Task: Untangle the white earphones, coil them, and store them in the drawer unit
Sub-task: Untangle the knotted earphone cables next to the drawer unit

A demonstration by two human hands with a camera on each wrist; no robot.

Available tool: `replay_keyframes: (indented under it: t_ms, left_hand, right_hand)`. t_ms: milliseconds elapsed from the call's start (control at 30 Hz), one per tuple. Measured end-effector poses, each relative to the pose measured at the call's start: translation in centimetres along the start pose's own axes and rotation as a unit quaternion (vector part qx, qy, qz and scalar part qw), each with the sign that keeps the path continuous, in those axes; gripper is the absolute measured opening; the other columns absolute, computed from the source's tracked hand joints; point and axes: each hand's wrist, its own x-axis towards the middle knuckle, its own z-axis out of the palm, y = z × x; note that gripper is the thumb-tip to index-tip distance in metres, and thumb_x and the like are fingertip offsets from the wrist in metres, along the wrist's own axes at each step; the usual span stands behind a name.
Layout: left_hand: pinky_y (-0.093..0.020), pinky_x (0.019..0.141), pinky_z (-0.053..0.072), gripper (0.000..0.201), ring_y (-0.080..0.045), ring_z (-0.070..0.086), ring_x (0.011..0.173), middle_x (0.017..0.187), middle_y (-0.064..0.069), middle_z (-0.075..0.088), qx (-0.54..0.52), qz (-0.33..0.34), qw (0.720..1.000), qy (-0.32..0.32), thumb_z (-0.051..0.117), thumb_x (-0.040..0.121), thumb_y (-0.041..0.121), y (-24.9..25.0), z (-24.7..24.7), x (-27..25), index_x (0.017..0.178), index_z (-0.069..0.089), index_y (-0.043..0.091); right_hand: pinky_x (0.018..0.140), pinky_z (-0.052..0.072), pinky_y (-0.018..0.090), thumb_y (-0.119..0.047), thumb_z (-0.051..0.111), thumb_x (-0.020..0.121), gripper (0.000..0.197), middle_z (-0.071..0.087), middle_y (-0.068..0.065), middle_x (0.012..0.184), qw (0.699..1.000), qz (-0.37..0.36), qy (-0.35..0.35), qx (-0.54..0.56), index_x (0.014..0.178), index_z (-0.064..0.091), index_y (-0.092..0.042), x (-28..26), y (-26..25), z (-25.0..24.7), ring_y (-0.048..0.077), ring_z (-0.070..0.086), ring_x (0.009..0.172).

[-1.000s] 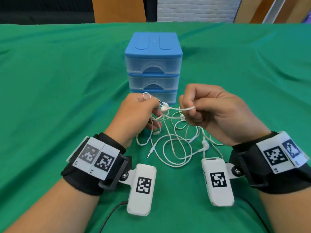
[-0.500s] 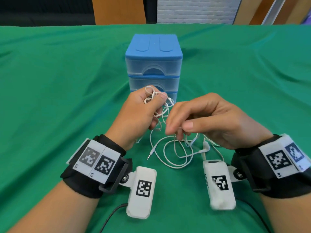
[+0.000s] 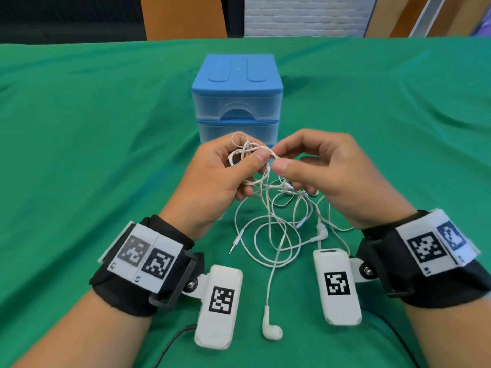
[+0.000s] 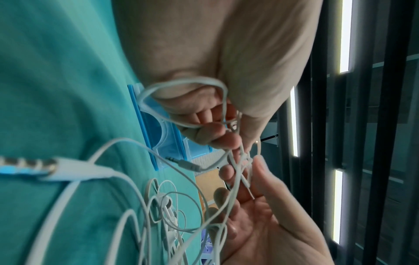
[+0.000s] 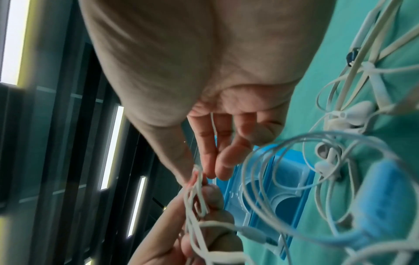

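Note:
White earphones (image 3: 276, 216) hang as a tangle between my two hands, just in front of the blue drawer unit (image 3: 237, 98). My left hand (image 3: 239, 166) grips a bunch of cable loops (image 4: 181, 100) with curled fingers and thumb. My right hand (image 3: 281, 162) pinches a strand of the tangle (image 5: 197, 190) between thumb and forefinger, right next to my left thumb. Loose loops trail onto the green cloth. One earbud (image 3: 271, 330) lies near me between my wrists, another earbud (image 3: 322, 232) lies by my right wrist, and the jack plug (image 3: 235, 244) points down-left.
The drawer unit has three clear drawers, all closed, the lowest hidden behind my hands. Green cloth (image 3: 93, 155) covers the whole table and is bare to the left and right. A dark wire (image 3: 172, 343) runs from the left wrist camera toward me.
Both hands have lifted the tangle higher and come together. My right hand went from reaching into the loops to pinching a strand by my left thumb. One earbud has dropped onto the cloth near me.

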Motion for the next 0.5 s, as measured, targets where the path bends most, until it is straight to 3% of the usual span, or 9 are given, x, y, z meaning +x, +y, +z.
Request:
replay_keyframes:
  t_ms: [133,267,367,433,500]
  left_hand:
    - [-0.020,0.045,0.039,0.011,-0.010,0.047,0.051,0.067,0.004,0.061,-0.007,-0.004,1.000,-0.011,0.064,0.096,0.012,-0.13,-0.03,-0.01,0.085,0.065,0.014]
    - [-0.020,0.047,0.038,0.014,-0.011,0.045,0.054,0.066,0.003,0.056,-0.002,-0.019,0.999,-0.033,0.061,0.098,0.011,-0.15,0.00,0.02,0.083,0.060,0.014]
    - [-0.020,0.045,0.035,0.019,-0.009,0.042,0.053,0.065,-0.003,0.049,-0.007,-0.029,0.999,-0.042,0.061,0.097,0.015,-0.08,-0.03,0.04,0.078,0.057,0.014]
    - [-0.020,0.044,0.035,0.018,-0.011,0.040,0.051,0.069,-0.011,0.043,0.002,-0.025,0.999,-0.046,0.062,0.091,0.022,-0.07,-0.03,0.04,0.076,0.057,0.013]
    - [-0.020,0.045,0.035,0.018,-0.012,0.040,0.051,0.070,-0.011,0.041,0.011,-0.025,0.998,-0.048,0.061,0.089,0.025,-0.04,-0.02,0.01,0.076,0.057,0.013]
  right_hand:
    - [0.047,0.038,0.013,-0.003,0.070,0.089,0.008,0.062,0.003,0.066,0.999,-0.009,0.044,-0.006,0.082,0.068,0.001,0.20,0.06,0.09,0.012,0.048,0.049]
    - [0.047,0.030,0.020,-0.003,0.071,0.084,0.009,0.060,0.006,0.063,0.994,0.039,0.073,0.066,0.076,0.067,-0.004,0.41,-0.05,-0.02,0.014,0.044,0.048]
    - [0.052,0.026,0.029,-0.005,0.073,0.079,0.008,0.063,0.012,0.069,0.987,0.077,0.100,0.096,0.072,0.072,-0.007,0.43,-0.10,-0.41,0.016,0.044,0.048]
    - [0.054,0.026,0.030,-0.005,0.073,0.078,0.013,0.065,0.016,0.075,0.983,0.084,0.118,0.109,0.068,0.073,-0.011,0.43,-0.12,-0.63,0.017,0.044,0.050]
    - [0.055,0.027,0.029,-0.003,0.070,0.082,0.016,0.064,0.012,0.076,0.983,0.082,0.116,0.116,0.068,0.069,-0.012,0.43,-0.15,-0.61,0.015,0.045,0.055]
